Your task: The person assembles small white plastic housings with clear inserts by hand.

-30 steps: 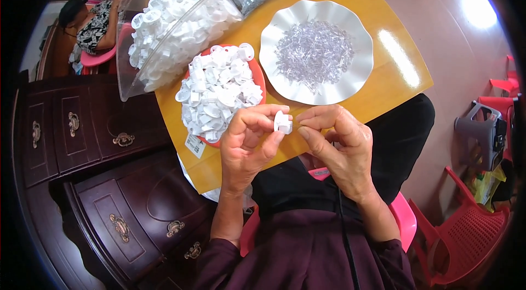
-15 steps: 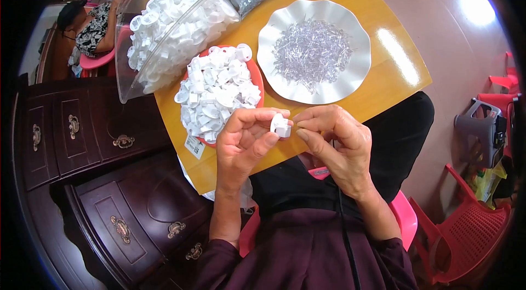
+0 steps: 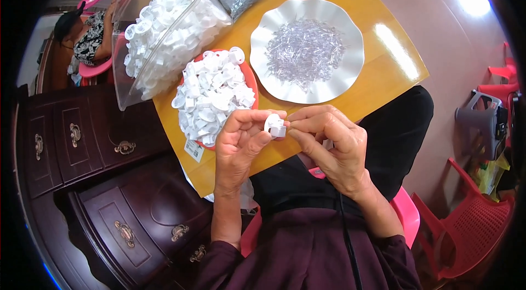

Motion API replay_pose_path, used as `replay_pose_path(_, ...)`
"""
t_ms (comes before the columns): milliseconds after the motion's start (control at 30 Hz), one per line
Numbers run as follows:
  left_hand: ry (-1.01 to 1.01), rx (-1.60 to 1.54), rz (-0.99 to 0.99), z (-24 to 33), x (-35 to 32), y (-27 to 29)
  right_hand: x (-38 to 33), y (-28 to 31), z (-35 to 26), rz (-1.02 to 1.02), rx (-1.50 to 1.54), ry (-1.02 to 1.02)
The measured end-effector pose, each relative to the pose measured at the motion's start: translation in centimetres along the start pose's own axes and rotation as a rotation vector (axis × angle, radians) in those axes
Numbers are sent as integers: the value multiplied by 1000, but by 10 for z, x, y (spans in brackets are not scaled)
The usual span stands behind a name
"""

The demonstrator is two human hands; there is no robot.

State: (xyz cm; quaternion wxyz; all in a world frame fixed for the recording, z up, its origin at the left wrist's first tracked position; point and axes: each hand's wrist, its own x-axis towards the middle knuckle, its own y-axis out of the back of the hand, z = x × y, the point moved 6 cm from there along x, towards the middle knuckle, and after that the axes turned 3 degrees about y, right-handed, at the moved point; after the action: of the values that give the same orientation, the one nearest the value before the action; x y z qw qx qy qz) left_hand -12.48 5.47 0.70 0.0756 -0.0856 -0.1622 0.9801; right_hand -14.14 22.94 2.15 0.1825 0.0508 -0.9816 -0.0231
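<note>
Hands barely shifted: left hand pinches white cap over worktop edge, right hand fingertips closed against it, likely mid-assembly

A home: dark wooden cabinet, plastic chairs (piecework table).

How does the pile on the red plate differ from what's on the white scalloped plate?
The red plate carries a tall heap of opaque white plastic caps, chunky and rounded; the white scalloped plate holds a flat scatter of thin clear sticks, far slimmer. The heap nearly hides its plate, while a wide bare rim shows around the sticks. The red plate sits close to the left hand; the white one lies further back. Both rest on the yellow table.
</note>
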Motion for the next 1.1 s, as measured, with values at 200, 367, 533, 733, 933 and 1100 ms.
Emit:
replay_pose_path(200, -57, 64, 7, 0, 0, 0, -4, -1, 8, 22, 110, -173)
replay_pose_path(367, -88, 56, -32, -1, 1, -1, -12, -3, 16, 39, 196, -231)
replay_pose_path(533, -91, 51, -44, -1, -2, 0, -8, -2, 11, -1, 127, -178)
replay_pose_path(733, -88, 137, -4, 4, -7, -1, -14, -4, 27, 15, 299, -351)
replay_pose_path(933, -192, 203, -10, 9, -8, -7, -16, -8, 25, -41, 405, -401)
replay_pose_path(1100, -226, 284, 2, 14, -10, -9, -20, -7, 27, -68, 447, -515)
